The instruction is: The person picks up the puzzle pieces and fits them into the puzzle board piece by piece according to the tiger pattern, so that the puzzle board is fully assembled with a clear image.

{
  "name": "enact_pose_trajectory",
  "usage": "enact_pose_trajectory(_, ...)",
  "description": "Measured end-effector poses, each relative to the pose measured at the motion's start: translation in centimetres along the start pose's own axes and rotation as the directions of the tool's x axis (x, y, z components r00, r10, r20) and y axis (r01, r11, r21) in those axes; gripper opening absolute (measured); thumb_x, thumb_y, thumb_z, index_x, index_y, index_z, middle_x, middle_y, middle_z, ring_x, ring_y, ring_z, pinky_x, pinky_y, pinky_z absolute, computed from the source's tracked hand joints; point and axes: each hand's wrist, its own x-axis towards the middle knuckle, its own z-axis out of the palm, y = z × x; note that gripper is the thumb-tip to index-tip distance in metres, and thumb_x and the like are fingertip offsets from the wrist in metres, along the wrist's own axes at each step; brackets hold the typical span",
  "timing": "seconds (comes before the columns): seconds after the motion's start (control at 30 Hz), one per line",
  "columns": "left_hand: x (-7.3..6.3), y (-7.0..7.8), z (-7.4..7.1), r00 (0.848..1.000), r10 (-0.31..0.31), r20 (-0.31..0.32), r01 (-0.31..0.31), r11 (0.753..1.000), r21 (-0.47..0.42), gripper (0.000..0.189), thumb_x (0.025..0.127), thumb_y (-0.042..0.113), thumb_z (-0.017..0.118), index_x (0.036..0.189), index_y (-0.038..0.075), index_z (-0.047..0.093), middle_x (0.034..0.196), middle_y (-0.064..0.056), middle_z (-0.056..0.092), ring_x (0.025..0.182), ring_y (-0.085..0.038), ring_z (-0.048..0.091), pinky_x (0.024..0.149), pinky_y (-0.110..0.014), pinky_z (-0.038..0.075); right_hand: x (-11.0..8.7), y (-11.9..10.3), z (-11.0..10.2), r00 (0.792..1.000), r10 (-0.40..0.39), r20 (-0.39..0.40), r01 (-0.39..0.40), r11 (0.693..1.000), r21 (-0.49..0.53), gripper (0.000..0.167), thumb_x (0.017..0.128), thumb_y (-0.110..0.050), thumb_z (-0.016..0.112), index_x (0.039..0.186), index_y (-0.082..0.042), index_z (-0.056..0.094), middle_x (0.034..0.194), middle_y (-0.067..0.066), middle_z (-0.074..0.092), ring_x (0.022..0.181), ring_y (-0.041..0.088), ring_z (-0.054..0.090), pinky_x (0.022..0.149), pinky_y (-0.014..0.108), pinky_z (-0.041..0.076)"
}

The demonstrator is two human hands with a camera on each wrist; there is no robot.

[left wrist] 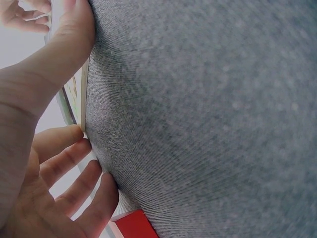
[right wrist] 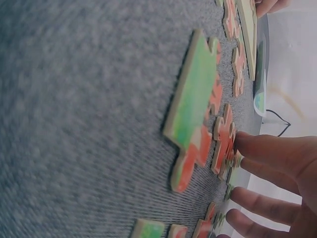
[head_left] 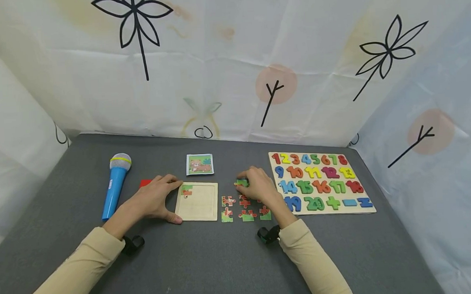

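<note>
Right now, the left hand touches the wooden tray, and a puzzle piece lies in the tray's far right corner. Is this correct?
Almost: the puzzle piece lies in the far left corner of the wooden tray, as the head view shows. The left hand does touch the tray.

Soft, even light leaves faint shadows toward the near edge of the worktop. Both wrist views look hazy

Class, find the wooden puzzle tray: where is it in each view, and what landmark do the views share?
Head: wooden puzzle tray, left of and below centre.
Left wrist: tray's thin edge, upper left.
Right wrist: tray at top right, cut off.
Shared landmark: the left hand beside it.
</note>
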Motion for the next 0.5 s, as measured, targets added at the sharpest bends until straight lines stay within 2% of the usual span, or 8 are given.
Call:
enact_pose_trajectory(0.17,-0.04,0.00,-0.06,1.000,0.002,-0.004,-0.002,1.000,0.001,0.107,0.066,0.061,0.090,0.147,0.001,0.053,0.145,-0.019,0.053,0.126,-0.040,0.050,0.100,-0.060,0.051,0.05,-0.09,0.06,1.000,0.004,0.004,-0.004,1.000,0.008,0.028,0.093,-0.023,0.076,0.118,-0.010,0.077,0.120,0.013,0.072,0.111,0.031,0.065,0.076,0.045,0.056)
enact_pose_trajectory(0.27,-0.04,-0.03,-0.02,1.000,0.002,-0.002,-0.002,1.000,0.003,0.108,0.066,0.062,0.089,0.147,0.001,0.053,0.145,-0.019,0.053,0.126,-0.039,0.050,0.100,-0.060,0.051,0.12,-0.12,0.15,1.000,0.003,0.004,-0.003,1.000,0.009,0.027,0.093,-0.022,0.075,0.117,-0.009,0.078,0.120,0.013,0.072,0.113,0.032,0.066,0.075,0.045,0.056)
enact_pose_trajectory(0.5,0.08,-0.12,0.07,1.000,-0.005,0.007,0.005,1.000,0.005,0.108,0.066,0.063,0.089,0.148,0.002,0.052,0.146,-0.018,0.052,0.128,-0.039,0.049,0.100,-0.060,0.051,0.18,-0.28,0.20,1.000,0.003,0.000,-0.003,1.000,0.018,0.028,0.091,-0.019,0.076,0.116,-0.007,0.078,0.121,0.014,0.073,0.115,0.033,0.066,0.081,0.046,0.057)
